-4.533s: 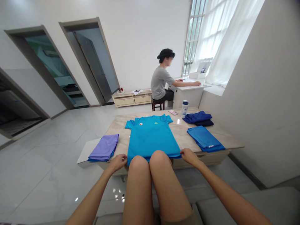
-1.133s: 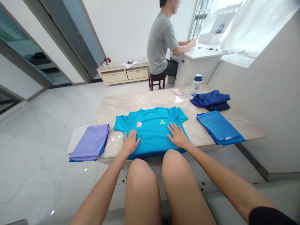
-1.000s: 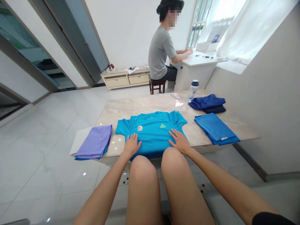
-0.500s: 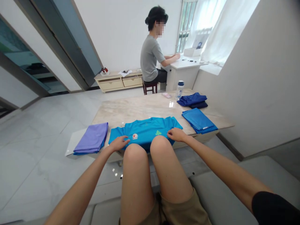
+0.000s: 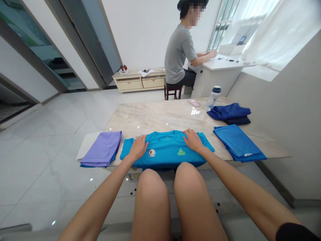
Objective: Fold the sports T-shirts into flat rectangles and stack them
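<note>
A bright blue T-shirt (image 5: pixel 165 154) lies spread at the table's near edge, its neckline toward the far side and its lower part hanging over the edge. It bears a small red-and-white badge on the left and a green logo on the right. My left hand (image 5: pixel 138 147) rests on the shirt near its left shoulder, fingers stretched out. On the right shoulder area lies my right hand (image 5: pixel 193 139), its fingers spread over the cloth. Neither hand appears to grip the fabric.
Folded purple cloth (image 5: pixel 101 149) lies at the table's left end. To the right are folded blue garments (image 5: pixel 239 142), dark blue clothes (image 5: pixel 229 112) and a water bottle (image 5: pixel 213 97). Beyond the marble-patterned table (image 5: pixel 140 115), a person (image 5: pixel 179 53) sits at a white desk (image 5: pixel 223 65).
Both hands have moved from the shirt's lower sides up toward its shoulders. The shirt lies a bit flatter, and the camera view has shifted.
</note>
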The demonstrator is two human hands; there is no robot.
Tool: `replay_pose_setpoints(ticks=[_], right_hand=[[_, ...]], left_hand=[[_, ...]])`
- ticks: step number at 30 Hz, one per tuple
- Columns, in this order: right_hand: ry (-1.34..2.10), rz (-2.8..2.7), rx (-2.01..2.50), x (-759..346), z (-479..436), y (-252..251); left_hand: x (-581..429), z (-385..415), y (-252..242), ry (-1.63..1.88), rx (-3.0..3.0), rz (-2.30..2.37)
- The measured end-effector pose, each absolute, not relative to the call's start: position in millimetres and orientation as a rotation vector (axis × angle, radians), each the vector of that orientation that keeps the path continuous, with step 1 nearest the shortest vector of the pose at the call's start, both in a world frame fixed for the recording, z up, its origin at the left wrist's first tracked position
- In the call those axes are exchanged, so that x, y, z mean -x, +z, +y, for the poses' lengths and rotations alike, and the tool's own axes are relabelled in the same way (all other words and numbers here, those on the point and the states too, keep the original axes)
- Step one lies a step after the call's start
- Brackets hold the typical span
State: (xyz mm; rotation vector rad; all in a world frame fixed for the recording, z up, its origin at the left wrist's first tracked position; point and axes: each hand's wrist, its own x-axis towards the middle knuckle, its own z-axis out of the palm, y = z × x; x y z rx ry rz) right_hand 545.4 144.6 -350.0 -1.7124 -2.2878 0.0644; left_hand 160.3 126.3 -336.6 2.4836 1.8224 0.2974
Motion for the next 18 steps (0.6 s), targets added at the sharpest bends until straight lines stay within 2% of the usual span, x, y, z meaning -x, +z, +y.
replay_pose_setpoints(ticks=[6, 13, 18], right_hand=[[0.125, -2.157, 1.996, -551.0, 195.9, -381.6], [0.124, -2.323, 1.622, -561.0, 223.9, -401.9], [0.102, -2.259, 1.719, -552.8, 255.9, -402.5]], left_hand=[[-162.4, 180.7, -346.2, 0.183, -2.248, 2.15], [-125.2, 202.2, -369.4, 0.222, -2.401, 1.825], [-118.7, 224.9, -372.1, 0.236, -2.275, 2.044]])
